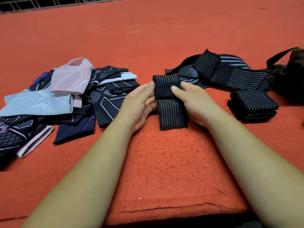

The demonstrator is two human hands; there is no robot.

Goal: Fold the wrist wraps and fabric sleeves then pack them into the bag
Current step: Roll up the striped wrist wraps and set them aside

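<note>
A black wrist wrap with thin white stripes (171, 112) lies between my hands on the orange fleece. My left hand (139, 104) pinches its left edge, thumb on the black velcro patch. My right hand (192, 102) pinches the right edge the same way. Unfolded striped wraps (230, 71) lie tangled behind to the right. A folded stack of wraps (253, 106) sits at the right. A pile of fabric sleeves (65, 99) in pink, pale blue and navy lies at the left. The dark bag (289, 74) sits at the far right edge, partly cut off.
Orange fleece blanket (164, 170) covers the whole work surface, with its front hem near the bottom edge. A metal grille (32, 4) runs along the far top left.
</note>
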